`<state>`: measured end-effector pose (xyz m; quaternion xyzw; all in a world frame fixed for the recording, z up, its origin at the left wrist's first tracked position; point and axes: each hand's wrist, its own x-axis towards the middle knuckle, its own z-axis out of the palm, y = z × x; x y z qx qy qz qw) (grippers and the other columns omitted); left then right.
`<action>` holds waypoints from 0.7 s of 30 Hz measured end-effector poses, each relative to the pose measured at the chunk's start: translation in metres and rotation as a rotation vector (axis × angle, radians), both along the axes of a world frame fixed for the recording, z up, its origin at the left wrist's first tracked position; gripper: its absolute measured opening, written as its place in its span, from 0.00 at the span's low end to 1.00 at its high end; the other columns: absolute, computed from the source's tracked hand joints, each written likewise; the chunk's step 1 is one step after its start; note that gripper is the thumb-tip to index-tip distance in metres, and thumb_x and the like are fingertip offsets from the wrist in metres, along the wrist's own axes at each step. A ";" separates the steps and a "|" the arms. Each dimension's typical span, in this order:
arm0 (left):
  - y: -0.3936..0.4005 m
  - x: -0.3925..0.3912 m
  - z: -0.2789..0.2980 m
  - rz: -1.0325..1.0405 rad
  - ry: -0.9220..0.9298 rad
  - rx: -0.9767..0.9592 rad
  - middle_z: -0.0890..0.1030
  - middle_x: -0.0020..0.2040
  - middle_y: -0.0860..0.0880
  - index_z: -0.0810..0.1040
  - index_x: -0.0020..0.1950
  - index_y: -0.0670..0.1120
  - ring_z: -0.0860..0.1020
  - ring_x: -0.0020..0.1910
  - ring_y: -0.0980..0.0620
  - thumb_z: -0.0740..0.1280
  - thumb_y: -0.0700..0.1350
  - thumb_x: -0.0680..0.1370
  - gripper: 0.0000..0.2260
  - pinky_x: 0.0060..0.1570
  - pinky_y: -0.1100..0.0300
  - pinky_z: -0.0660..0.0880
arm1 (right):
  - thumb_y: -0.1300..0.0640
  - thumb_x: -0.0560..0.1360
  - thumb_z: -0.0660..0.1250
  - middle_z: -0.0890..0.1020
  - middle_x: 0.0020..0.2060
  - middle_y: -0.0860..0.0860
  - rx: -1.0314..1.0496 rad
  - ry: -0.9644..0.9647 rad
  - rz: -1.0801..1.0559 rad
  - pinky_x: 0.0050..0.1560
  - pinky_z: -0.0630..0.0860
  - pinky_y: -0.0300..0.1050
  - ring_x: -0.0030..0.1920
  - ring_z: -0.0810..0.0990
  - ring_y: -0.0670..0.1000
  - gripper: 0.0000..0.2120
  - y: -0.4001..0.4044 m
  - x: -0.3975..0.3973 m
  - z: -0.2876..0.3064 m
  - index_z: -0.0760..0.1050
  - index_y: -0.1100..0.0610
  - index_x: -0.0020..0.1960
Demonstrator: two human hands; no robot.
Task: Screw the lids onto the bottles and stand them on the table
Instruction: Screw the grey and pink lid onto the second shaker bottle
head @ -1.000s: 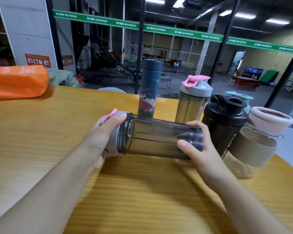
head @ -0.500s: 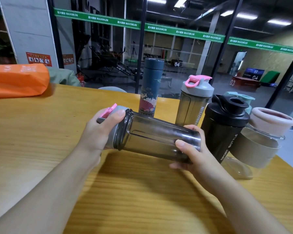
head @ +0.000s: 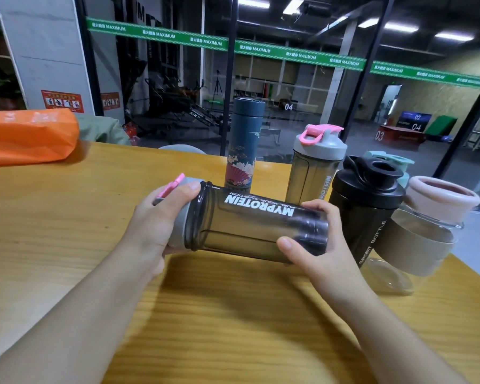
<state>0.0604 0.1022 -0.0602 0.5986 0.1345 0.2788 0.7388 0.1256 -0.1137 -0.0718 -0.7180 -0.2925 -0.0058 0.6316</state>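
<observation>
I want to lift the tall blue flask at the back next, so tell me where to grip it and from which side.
Take the tall blue cylindrical flask around its plain upper body just below the cap, coming from its left. It stands upright, its straight sides suit a wrap grip, and the grey-lidded smoky shaker stands close on its right.

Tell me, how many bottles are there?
6: smoky shaker held sideways; blue flask, grey-lidded shaker, black shaker, teal-lidded one mostly hidden, sleeved glass bottle. More may hide.
</observation>
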 end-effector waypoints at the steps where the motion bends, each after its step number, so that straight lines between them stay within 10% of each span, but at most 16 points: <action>1: 0.000 0.000 0.000 0.003 0.013 -0.011 0.82 0.46 0.51 0.77 0.46 0.60 0.80 0.41 0.49 0.72 0.58 0.58 0.18 0.30 0.56 0.76 | 0.40 0.56 0.73 0.78 0.49 0.39 -0.003 -0.032 0.002 0.47 0.77 0.34 0.45 0.80 0.40 0.31 0.000 0.001 -0.001 0.66 0.38 0.57; 10: -0.007 -0.004 0.004 0.011 -0.074 0.108 0.83 0.42 0.53 0.80 0.35 0.67 0.79 0.47 0.48 0.72 0.58 0.59 0.07 0.54 0.46 0.74 | 0.47 0.59 0.75 0.76 0.49 0.41 0.045 0.015 0.035 0.40 0.76 0.31 0.43 0.79 0.36 0.31 -0.003 0.004 0.002 0.66 0.43 0.59; 21: 0.003 -0.005 0.000 -0.062 -0.215 0.278 0.78 0.47 0.45 0.80 0.47 0.59 0.75 0.47 0.47 0.77 0.64 0.57 0.22 0.52 0.47 0.71 | 0.41 0.54 0.73 0.78 0.54 0.58 0.102 0.365 0.097 0.29 0.75 0.43 0.39 0.77 0.55 0.37 0.004 0.011 -0.002 0.67 0.46 0.61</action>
